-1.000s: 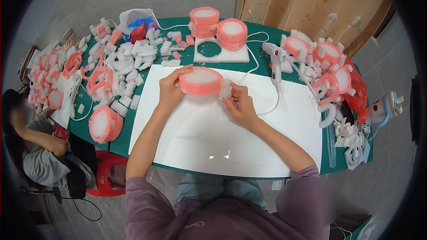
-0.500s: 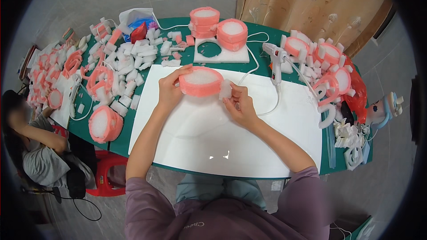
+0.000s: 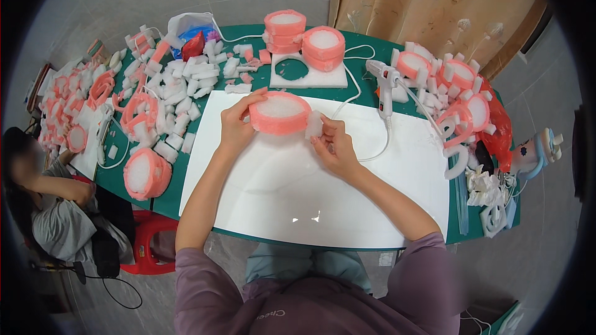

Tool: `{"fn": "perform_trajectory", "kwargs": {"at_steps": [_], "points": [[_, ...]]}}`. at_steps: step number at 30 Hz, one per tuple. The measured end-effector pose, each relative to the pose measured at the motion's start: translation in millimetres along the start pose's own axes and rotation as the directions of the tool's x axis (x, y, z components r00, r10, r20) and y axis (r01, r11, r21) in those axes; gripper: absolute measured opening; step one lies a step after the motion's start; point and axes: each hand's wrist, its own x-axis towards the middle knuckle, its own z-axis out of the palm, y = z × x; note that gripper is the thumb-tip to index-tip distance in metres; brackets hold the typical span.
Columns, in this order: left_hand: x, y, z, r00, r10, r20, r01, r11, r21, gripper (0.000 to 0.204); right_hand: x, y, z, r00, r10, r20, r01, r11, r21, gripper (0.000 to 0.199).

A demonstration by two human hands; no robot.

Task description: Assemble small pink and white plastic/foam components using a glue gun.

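Observation:
A round foam piece (image 3: 279, 113), pink around its side and white on top, is gripped at its left edge by my left hand (image 3: 236, 123). My right hand (image 3: 336, 151) pinches a small white foam block (image 3: 315, 125) against the right side of the pink piece. Whether the block is stuck there or merely touching, I cannot tell. Both hands are above a white board (image 3: 261, 205) on the table. Beyond my right hand, a white hot glue gun (image 3: 385, 87) stands with its nozzle end up and its cord trailing onto the board.
Stacked pink foam rounds (image 3: 325, 46) and a white foam sheet with a round hole (image 3: 332, 79) are at the back. White foam scraps (image 3: 186, 80) heap up on the left; more foam pieces (image 3: 459, 74) crowd the right. Another person (image 3: 62, 211) sits at the left by a red stool (image 3: 151, 242).
My hands and the round foam piece have shifted very slightly to the left. The white block keeps its place at the piece's right side.

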Motion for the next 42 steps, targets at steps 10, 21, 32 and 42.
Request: {"fn": "perform_trajectory", "kwargs": {"at_steps": [10,21,32,42], "points": [[-0.7,-5.8,1.2,0.999,0.034,-0.005,-0.035,0.992,-0.125,0.028,0.2,-3.8,-4.6,0.995,0.066,0.072,-0.062,0.997,-0.054,0.04],[-1.5,-5.8,0.4,1.0,0.016,0.002,-0.016,0.998,-0.067,0.023,-0.5,-1.8,-4.1,0.993,0.09,0.08,-0.087,0.996,-0.034,0.04],[-1.9,-7.5,2.7,1.0,0.02,-0.012,-0.021,0.998,-0.063,0.023,-0.5,1.8,-1.7,0.999,0.029,0.03,-0.028,0.999,-0.033,0.042],[-1.7,-7.3,2.0,1.0,0.025,-0.012,-0.025,0.998,-0.049,0.024,-0.2,4.5,0.9,1.0,0.002,-0.012,-0.002,1.0,0.016,0.042]]}}
